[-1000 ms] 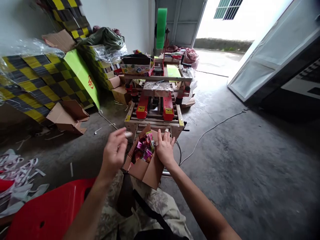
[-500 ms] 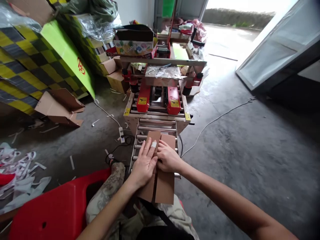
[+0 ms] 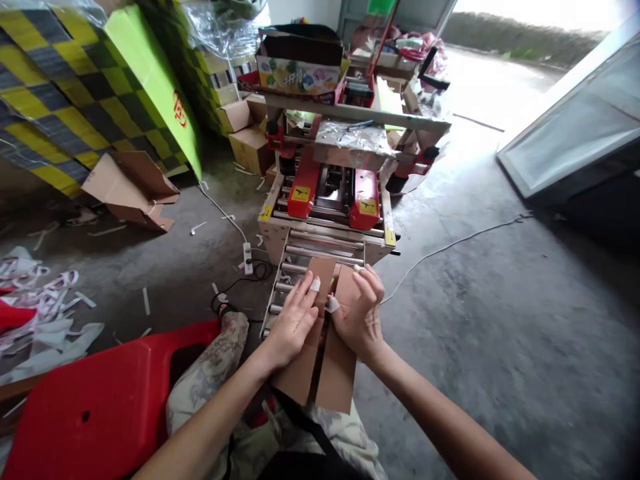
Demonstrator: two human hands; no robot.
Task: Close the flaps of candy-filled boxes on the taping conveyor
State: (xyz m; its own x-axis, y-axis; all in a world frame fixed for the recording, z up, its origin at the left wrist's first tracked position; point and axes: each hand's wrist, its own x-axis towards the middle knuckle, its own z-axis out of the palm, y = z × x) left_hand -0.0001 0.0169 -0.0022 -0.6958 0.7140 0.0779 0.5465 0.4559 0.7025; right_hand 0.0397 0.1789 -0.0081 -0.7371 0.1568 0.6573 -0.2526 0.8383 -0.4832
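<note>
A brown cardboard box (image 3: 336, 380) rests on the metal rollers, its two long top flaps folded inward with a narrow dark gap between them. Flat on the left flap lies my left hand (image 3: 294, 327), fingers stretched forward, white tape around one finger. My right hand (image 3: 361, 323) is at the right flap, thumb by the gap and the other fingers raised and apart from the thumb. White tape covers its thumb tip and a fingertip. What is inside the box is mostly hidden.
Ahead, the roller conveyor (image 3: 326, 243) leads into a machine with red side guides (image 3: 365, 200). A red stool (image 3: 100, 400) stands at left. An open carton (image 3: 130, 190), a power strip (image 3: 247, 259) and a cable (image 3: 450, 245) lie on the floor. Checkered stacks (image 3: 65, 100) rise behind.
My right hand has lifted its fingers from the flaps and spread them from the thumb. My left hand stays flat on the left flap. The view has shifted slightly left.
</note>
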